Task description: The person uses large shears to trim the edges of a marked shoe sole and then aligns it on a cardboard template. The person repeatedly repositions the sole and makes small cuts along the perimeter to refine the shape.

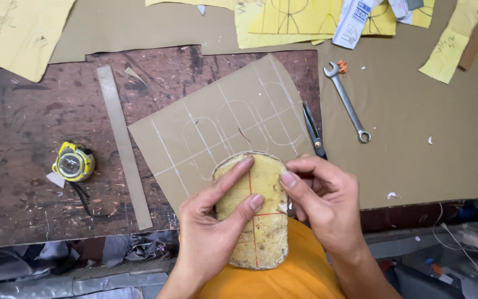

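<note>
— Holding that yellowish template [258, 213] down, are they?

— Yes. The left hand [214, 221] presses it with spread fingers, thumb and forefinger flat on its fuzzy, worn face. The right hand [325, 202] is pinched shut at the template's right edge; whether it grips a marker, I cannot tell. The template sits at the near edge of the tabletop [23, 182], half over the person's orange lap.

— What shape is it?

— An oblong with rounded ends, crossed by thin red lines, lying on a tan cardboard sheet [222, 119] already marked with pale rounded outlines in a ruled grid.

— So the step?

— I judge it as tracing the outline. The next move would call for steady downward pressure so the template doesn't slip, and a smooth run round the curve.

— And around it?

— Black scissors [313, 133] just right of the sheet, a steel wrench [349, 105] farther right, a long flat ruler strip [123, 147] to the left, a yellow tape measure [73, 163] toward the left edge, yellow paper patterns [289, 19] along the far edge.
</note>
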